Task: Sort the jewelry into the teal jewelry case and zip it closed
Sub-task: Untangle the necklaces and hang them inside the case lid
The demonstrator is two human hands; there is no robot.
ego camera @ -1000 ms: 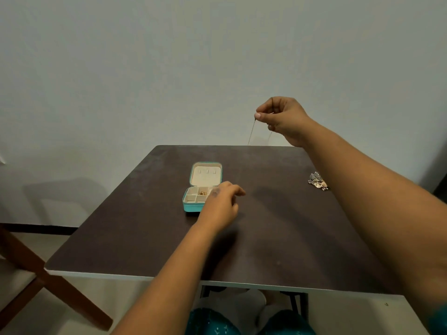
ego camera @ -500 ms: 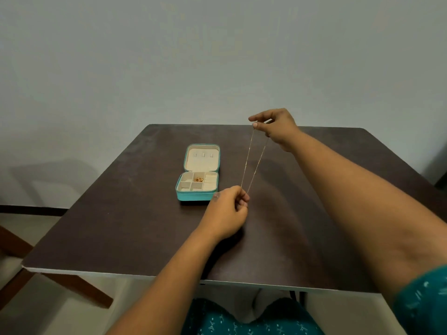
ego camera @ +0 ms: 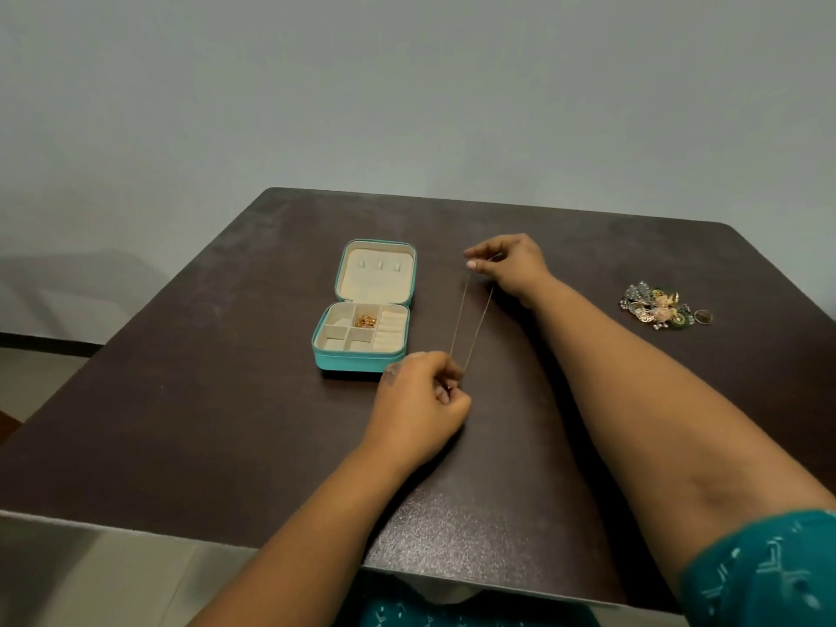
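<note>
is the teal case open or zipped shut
Open. The jewelry case lies on the table with its lid folded back flat, showing the cream compartments and some gold pieces in one.

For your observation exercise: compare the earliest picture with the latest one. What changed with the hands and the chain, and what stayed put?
The left hand left the teal case and took hold of the chain's lower end. The right hand, pinching the top, came down, so the chain now stretches between both. The case stayed open, gold pieces inside; the jewelry pile stayed on the table.

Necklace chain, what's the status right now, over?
Left hand and right hand pinch thin chain, stretched taut. Teal case open. Jewelry pile waiting. Nothing blocking.
</note>
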